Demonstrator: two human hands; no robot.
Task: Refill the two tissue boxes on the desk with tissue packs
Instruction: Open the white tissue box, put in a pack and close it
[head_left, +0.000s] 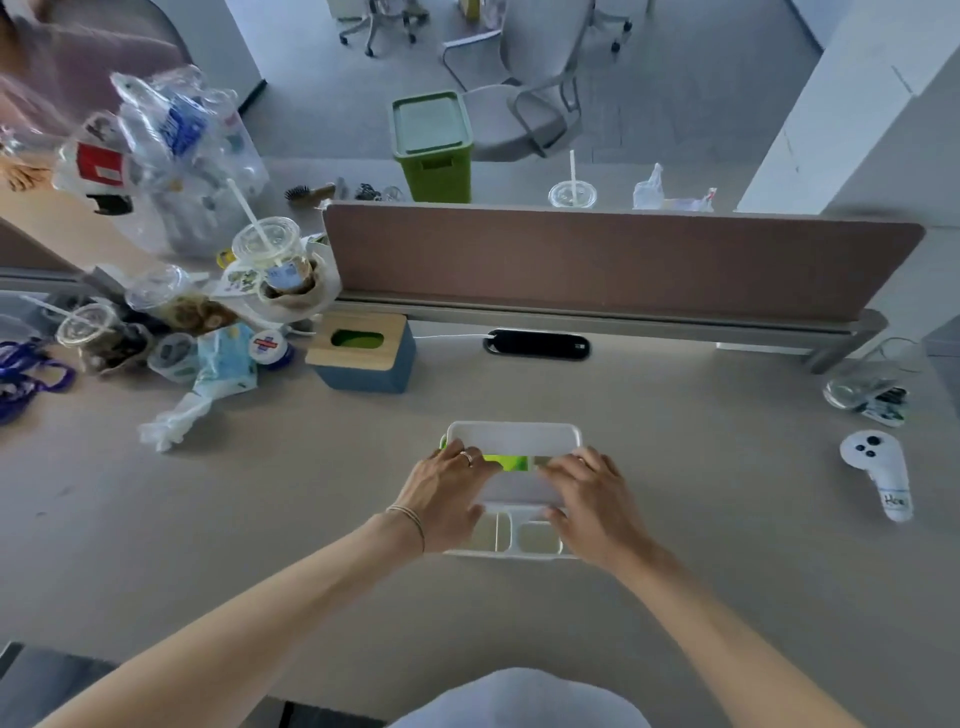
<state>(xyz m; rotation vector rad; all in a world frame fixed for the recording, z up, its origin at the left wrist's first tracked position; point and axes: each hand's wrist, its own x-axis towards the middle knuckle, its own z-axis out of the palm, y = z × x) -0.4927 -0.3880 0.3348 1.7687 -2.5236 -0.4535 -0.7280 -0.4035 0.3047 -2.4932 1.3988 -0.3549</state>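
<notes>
On the desk (675, 519), a lidded box (514, 441) sits centred towards the near edge, both hands on its lid. A second tissue box (363, 353) stands farther back and left, just before the divider panel (613, 260). Cups and bags (171, 312) crowd the far left corner; a controller (878, 473) lies near the right edge.

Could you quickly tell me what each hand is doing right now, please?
Left hand: pressing down on the white tissue box.
Right hand: likewise on that box.
</notes>
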